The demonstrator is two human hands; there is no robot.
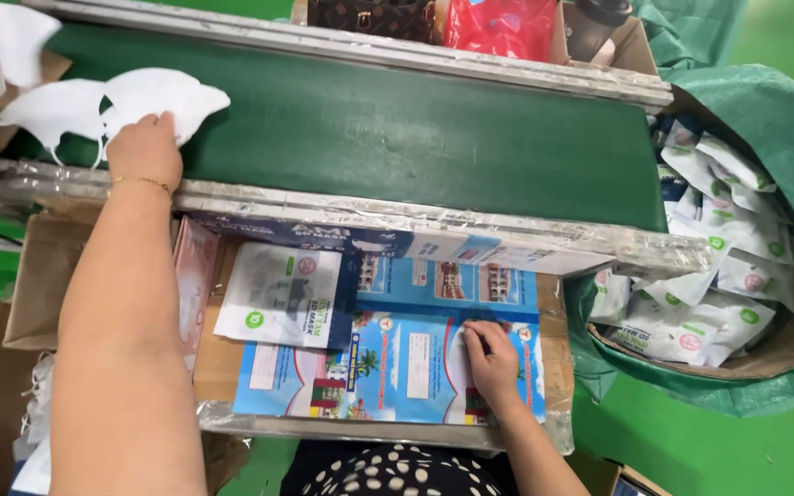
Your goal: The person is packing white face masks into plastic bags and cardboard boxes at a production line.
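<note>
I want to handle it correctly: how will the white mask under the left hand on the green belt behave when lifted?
The white mask looks thin and flat, so probably very light and floppy. The left hand pins it with fingertips only, which suggests it slides easily on the green belt.

Bright, even light from overhead fills the scene, so shadows are faint and soft, with only a thin one under the left forearm (126, 321). Glare gleams on the clear plastic wrap (470, 234) along the belt's edge and on the white packets (719, 266) at right. Straight edges bow slightly toward the frame's borders, and fine detail looks mildly soft throughout.
</note>
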